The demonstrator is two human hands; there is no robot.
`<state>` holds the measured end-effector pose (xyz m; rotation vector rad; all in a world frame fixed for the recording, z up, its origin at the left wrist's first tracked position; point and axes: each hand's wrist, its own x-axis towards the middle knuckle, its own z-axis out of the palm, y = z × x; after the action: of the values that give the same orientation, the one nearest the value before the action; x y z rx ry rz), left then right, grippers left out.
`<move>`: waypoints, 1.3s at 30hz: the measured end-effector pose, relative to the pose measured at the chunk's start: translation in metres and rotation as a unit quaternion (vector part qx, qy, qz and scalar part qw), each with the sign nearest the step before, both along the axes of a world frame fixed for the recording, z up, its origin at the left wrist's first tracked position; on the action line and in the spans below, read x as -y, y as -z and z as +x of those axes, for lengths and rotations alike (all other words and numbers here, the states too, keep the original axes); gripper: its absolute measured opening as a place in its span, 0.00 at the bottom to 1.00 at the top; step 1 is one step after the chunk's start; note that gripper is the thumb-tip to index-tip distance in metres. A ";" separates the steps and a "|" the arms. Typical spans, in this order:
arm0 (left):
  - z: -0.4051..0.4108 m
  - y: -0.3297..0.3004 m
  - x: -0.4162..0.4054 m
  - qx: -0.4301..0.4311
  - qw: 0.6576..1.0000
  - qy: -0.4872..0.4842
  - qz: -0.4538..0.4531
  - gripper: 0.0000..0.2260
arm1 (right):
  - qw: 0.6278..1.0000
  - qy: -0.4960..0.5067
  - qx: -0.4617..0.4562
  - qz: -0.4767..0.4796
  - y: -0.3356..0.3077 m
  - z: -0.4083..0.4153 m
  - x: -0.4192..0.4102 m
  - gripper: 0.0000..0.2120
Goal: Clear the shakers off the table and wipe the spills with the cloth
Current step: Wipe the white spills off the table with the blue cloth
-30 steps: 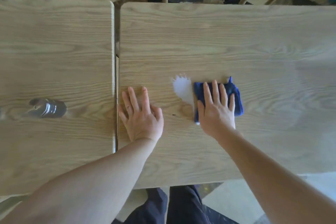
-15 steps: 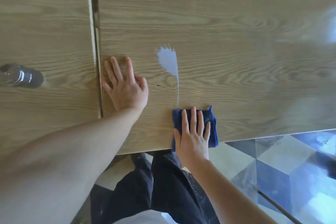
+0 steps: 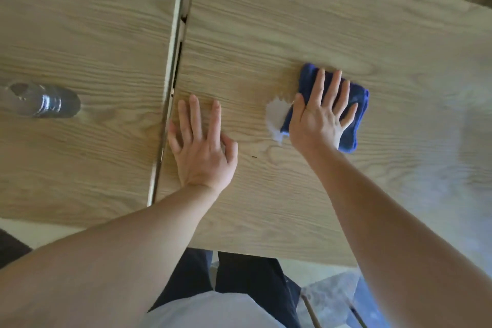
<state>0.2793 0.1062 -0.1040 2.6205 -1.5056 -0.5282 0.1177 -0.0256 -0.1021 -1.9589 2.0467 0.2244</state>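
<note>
Cloth comes first: a folded dark blue cloth (image 3: pixel 355 112) lies flat on the right-hand light wood-grain table (image 3: pixel 292 21), about midway between that table's far and near edges and somewhat toward its left edge. The right hand (image 3: pixel 318 112) lies on top of it with straight fingers (image 3: pixel 336 88) slightly spread, palm down, pressing the fabric to the wood; the thumb runs along the cloth's left edge. Blue fabric shows beyond the fingertips and to the right of the hand. Just beside the cloth on its left, touching its edge, is a small whitish patch of spilled powder (image 3: pixel 275 117) on the wood. Further left on the same table, the left hand (image 3: pixel 202 146) rests palm down with fingers (image 3: pixel 195 117) straight and spread, holding nothing, close to the table's left edge. That edge meets a narrow dark gap (image 3: pixel 177 61) which separates it from a second light wood-grain table (image 3: pixel 80 21) on the left. On this second table, near the left border of the view and well apart from both hands, lies a clear, shiny object (image 3: pixel 44 100) that is blurred; whether it is a shaker cannot be told. Both bare forearms reach in over the near edge, below which dark trousers (image 3: pixel 250 271) and a pale shirt (image 3: pixel 213 311) show.
</note>
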 end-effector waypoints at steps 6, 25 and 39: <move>0.001 0.000 0.001 0.013 1.000 0.002 0.010 0.32 | 0.998 -0.047 0.015 -0.032 0.002 0.026 0.094 0.30; -0.001 0.008 0.000 0.034 0.999 -0.002 -0.024 0.30 | 0.995 -0.091 0.027 -0.023 -0.003 0.037 0.132 0.29; 0.002 0.003 -0.003 0.001 0.999 0.005 -0.052 0.29 | 0.998 -0.063 0.021 0.005 -0.009 -0.014 -0.169 0.29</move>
<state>0.2815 0.1095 -0.1073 2.5385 -1.5039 -0.4352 0.1037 0.1432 -0.0934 -2.0713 1.8937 0.2182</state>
